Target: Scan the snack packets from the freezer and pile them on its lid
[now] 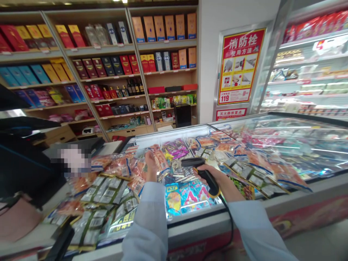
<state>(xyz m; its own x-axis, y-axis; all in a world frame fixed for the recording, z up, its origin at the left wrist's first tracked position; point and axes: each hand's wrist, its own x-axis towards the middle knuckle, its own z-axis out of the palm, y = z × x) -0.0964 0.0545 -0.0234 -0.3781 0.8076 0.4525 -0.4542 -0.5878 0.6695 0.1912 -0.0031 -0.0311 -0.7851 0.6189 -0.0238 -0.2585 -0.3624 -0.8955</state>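
Note:
My right hand (210,172) is wrapped round a black and yellow barcode scanner (213,183), whose head points left and whose cable hangs down over the freezer edge. My left hand (151,166) is closed on a clear food packet (160,159) with orange-pink contents and a blue edge, held up over the chest freezer. The scanner's head is a short way right of this packet. Similar orange packets (119,165) lie to the left. Silver packets with green bands (104,188) are piled nearer me, and more silver packets (255,177) lie on the right.
Blue ice-cream packs (194,197) and purple packs (178,148) lie inside the chest freezer (195,221). A person in dark clothing (24,163) is close at the left. Shelves (116,47) of boxes and bottles line the back wall; a lit display fridge (307,72) stands right.

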